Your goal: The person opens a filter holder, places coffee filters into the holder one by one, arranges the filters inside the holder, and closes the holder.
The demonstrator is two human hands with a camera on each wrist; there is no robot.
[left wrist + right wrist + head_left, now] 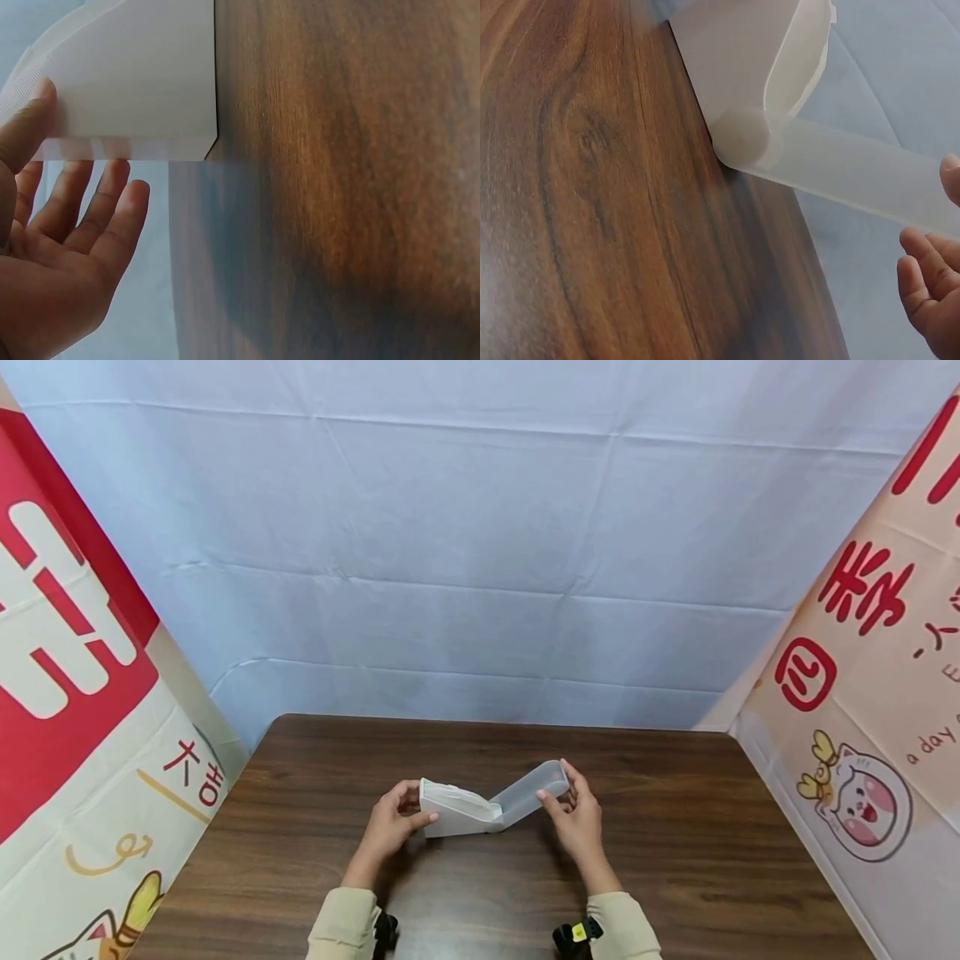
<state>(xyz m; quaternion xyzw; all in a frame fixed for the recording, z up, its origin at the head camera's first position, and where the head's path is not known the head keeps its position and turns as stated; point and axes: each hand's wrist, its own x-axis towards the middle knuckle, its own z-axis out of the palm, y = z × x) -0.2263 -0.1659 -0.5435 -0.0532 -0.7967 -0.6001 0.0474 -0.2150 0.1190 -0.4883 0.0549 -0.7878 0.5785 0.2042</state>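
Observation:
A white box [459, 818] with a hinged translucent lid [531, 793] stands on the wooden table, its lid swung out to the right. Something thin and white [457, 795], perhaps layered sheets, shows in its mouth; its kind is unclear. My left hand [393, 822] grips the box's left end, thumb on the near face and fingers at the end wall. My right hand [579, 818] holds the lid's far end between thumb and fingers. In the right wrist view, the round hinge [742, 139] joins lid and box at the bottom corner.
The dark wooden table [675, 843] stretches around the box. A pale cloth [465, 552] hangs behind it. Printed banners flank it, a red and white one [67, 635] on the left and a cream one [855, 693] on the right.

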